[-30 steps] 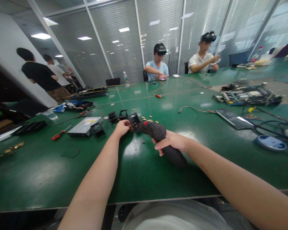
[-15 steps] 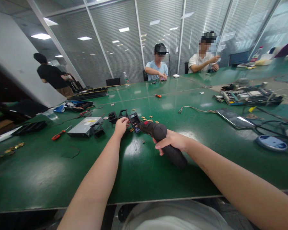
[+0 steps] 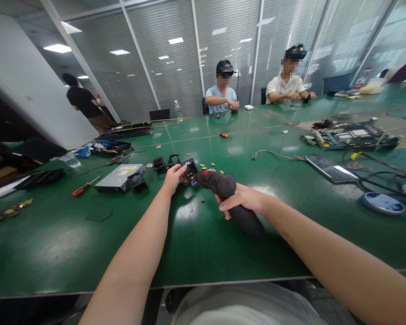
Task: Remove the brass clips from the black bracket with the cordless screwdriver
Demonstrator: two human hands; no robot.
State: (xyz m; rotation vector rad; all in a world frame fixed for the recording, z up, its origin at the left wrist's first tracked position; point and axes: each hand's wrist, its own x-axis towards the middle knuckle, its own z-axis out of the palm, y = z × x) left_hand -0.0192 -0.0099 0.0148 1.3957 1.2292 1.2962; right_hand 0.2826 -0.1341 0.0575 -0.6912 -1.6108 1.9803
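Note:
My right hand (image 3: 242,198) is closed around the grip of a black cordless screwdriver (image 3: 219,183) with a red switch on top. Its tip points left, into a small black plastic box (image 3: 191,170) with an open face. The far end of the tip is too small to make out. At the box's left edge, my left hand (image 3: 173,177) pinches it with thumb and fingers. Small brass-coloured pieces (image 3: 211,169) lie scattered behind the screwdriver. A similar piece (image 3: 202,199) rests in front of the box. Black plastic housings (image 3: 159,165) stand beyond my left hand.
Left of my hands are a silver drive (image 3: 120,177), a black bracket (image 3: 137,181) and an orange-handled screwdriver (image 3: 81,189). A phone (image 3: 329,167), cables and a circuit board assembly (image 3: 355,134) lie to the right. Two people sit across the green table (image 3: 189,253).
My left hand has shifted slightly right and now grips the black box's edge. The screwdriver has hardly moved. Across the table, the right-hand person has lowered their hands.

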